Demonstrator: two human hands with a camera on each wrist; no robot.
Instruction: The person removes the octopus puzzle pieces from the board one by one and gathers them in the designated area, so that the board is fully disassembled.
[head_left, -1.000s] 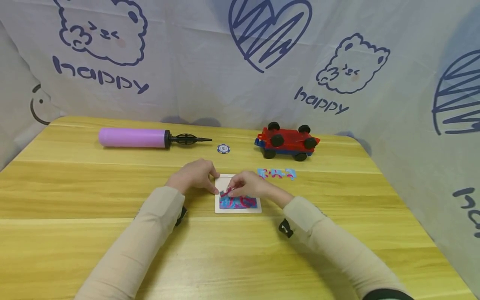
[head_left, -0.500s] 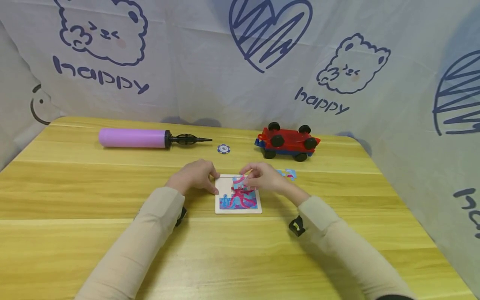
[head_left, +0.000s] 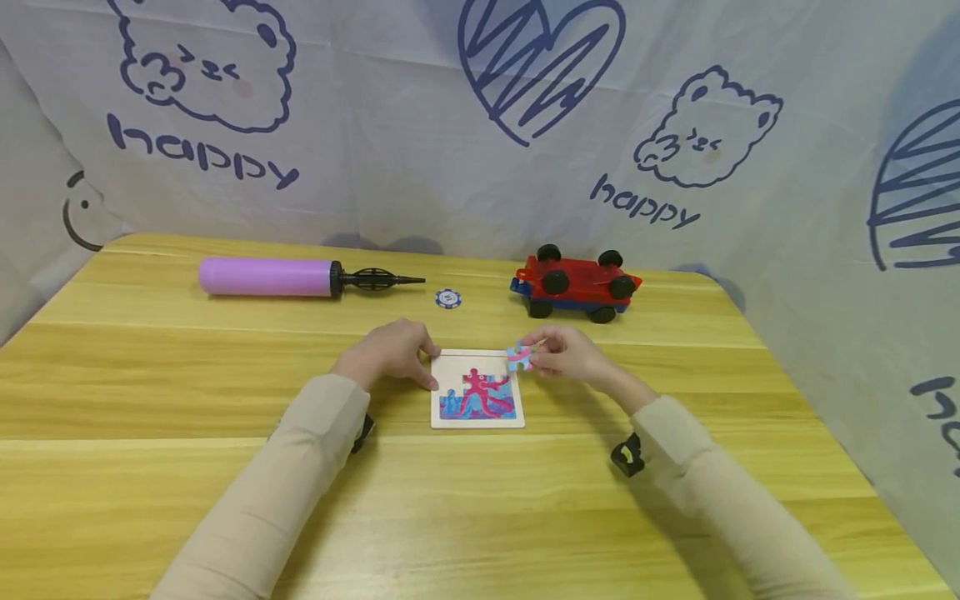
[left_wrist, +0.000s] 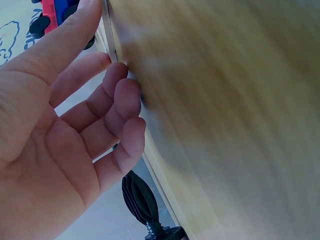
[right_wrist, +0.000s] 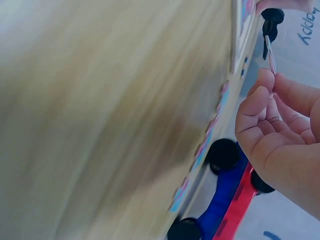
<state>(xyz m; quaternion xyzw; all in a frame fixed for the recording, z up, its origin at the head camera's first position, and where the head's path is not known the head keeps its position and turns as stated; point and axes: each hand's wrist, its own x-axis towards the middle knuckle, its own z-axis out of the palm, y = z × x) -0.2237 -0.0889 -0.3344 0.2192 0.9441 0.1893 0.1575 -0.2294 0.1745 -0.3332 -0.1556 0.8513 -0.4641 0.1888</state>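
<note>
A square jigsaw tray (head_left: 477, 423) lies on the table, its lower part filled with a pink octopus picture (head_left: 477, 405) on blue; bare tray shows above. My left hand (head_left: 392, 350) rests at the tray's left edge, thumb and a finger apart along it. In the left wrist view its fingers (left_wrist: 131, 97) are loosely bent. Just over the tray's upper right side, my right hand (head_left: 566, 352) pinches a blue and pink jigsaw piece (head_left: 517, 357) between thumb and fingertips. The right wrist view shows the piece (right_wrist: 271, 56) edge-on. More jigsaw pieces (right_wrist: 202, 145) lie beyond, hidden by my right hand in the head view.
A purple hand pump (head_left: 270, 277) lies at the back left. Near its nozzle is a blue and white poker chip (head_left: 448, 298). Red and blue toy vehicles (head_left: 576, 283) are stacked wheels-up at the back right. A printed cloth (head_left: 405, 125) hangs behind the table.
My right hand has lifted the piece from the tray's left area and carried it right, turning it to show its printed face. My left hand has stayed at the tray's edge.
</note>
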